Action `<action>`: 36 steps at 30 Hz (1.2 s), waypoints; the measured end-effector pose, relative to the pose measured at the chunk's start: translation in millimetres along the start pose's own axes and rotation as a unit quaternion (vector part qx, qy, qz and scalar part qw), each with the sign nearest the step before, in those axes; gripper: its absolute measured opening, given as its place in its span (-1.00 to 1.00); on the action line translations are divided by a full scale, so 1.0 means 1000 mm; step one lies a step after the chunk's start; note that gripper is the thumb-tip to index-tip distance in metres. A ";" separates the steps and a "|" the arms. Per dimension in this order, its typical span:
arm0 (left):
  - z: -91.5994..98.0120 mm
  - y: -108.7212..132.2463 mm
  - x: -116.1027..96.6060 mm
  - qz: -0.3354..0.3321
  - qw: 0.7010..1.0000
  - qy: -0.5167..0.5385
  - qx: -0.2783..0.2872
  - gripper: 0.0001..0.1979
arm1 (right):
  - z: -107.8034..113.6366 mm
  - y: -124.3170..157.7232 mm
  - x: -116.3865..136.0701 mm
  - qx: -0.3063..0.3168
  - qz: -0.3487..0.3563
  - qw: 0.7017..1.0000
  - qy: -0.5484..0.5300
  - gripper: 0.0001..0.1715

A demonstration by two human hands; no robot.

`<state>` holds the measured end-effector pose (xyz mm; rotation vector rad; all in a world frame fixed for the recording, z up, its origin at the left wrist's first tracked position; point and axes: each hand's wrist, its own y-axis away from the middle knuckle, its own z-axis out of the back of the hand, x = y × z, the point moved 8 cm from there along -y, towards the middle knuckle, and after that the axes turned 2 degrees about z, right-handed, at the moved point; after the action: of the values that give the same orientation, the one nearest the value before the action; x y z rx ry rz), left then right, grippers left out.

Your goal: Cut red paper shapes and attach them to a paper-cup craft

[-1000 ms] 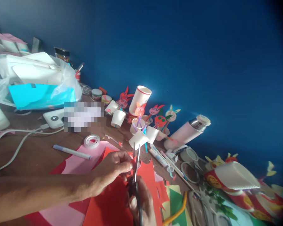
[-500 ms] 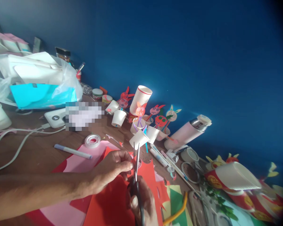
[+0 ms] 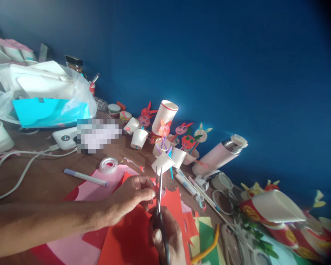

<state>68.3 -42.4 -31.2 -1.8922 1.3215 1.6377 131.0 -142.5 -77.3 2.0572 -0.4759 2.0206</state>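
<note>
My right hand (image 3: 169, 233) grips black-handled scissors (image 3: 159, 206), its thumb on the handle. The blades point away from me and stand slightly apart. Just left of them, my left hand (image 3: 138, 193) is closed in a pinch, fingertips beside the blades. What it pinches is mostly hidden; a bit of red shows near the fingers, too small to name. Below both hands lies a red paper sheet (image 3: 129, 235) with cut-out edges. It overlaps pink paper (image 3: 71, 239) on the left. A white paper cup (image 3: 162, 162) lies tilted just beyond the scissor tips.
Behind stand several cups with paper animal faces (image 3: 181, 129) and a cup stack (image 3: 165, 112). A pink thermos (image 3: 217, 156) leans right of them. Leftward are a marker (image 3: 85, 177), a tape roll (image 3: 108, 165), a power bank (image 3: 64, 138) with cables and a plastic bag (image 3: 81, 92).
The scissor blades have shifted very slightly. Both hands stay in nearly the same place, and the things on the table have not moved.
</note>
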 end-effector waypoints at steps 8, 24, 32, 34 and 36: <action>0.005 -0.004 0.004 0.000 1.000 -0.018 0.006 -0.93 | 0.004 0.001 -0.007 0.005 -0.019 1.000 0.013 -0.36; 0.012 -0.009 -0.001 0.013 0.996 -0.084 0.023 -0.93 | 0.014 0.003 -0.014 0.007 -0.045 0.998 0.052 -0.29; 0.015 -0.007 -0.005 0.026 0.993 -0.113 0.037 -0.94 | 0.011 -0.001 -0.009 0.039 -0.048 0.997 0.043 -0.34; 0.013 -0.007 -0.007 0.025 0.991 -0.117 0.058 -0.95 | 0.010 -0.002 -0.008 0.049 -0.054 0.996 0.043 -0.36; 0.011 -0.006 -0.009 0.023 0.989 -0.121 0.083 -0.92 | 0.011 -0.002 -0.009 0.049 -0.059 0.996 0.047 -0.37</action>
<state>67.1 -27.5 -27.8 -1.5247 1.3603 1.6626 141.7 -143.6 -86.6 1.9816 -0.2378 2.0979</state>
